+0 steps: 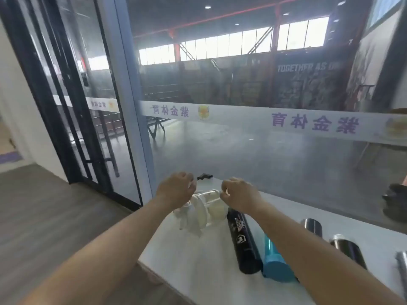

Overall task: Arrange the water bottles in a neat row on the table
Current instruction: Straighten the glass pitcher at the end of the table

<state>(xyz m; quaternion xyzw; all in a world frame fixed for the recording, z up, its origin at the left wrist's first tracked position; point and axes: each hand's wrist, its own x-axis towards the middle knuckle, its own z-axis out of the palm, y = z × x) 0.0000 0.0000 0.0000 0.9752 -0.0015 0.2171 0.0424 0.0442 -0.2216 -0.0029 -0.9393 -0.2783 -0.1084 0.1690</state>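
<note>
A clear water bottle (209,200) with a cream lid and a white strap sits at the table's far left, blurred, between my two hands. My left hand (176,188) curls around its strap end, and my right hand (239,195) grips its other end. Beside it a black bottle (242,241) lies on its side, touching a teal bottle (275,264) partly hidden under my right forearm. Further right are a steel-topped dark bottle (311,226), another dark one (348,249), and a silver one (403,269) cut off by the frame edge.
The white table (198,271) stands against a glass wall (264,155) with a printed band. A small black object (204,176) lies at the table's far edge. The table's left corner borders wooden floor (55,216) and a glass door.
</note>
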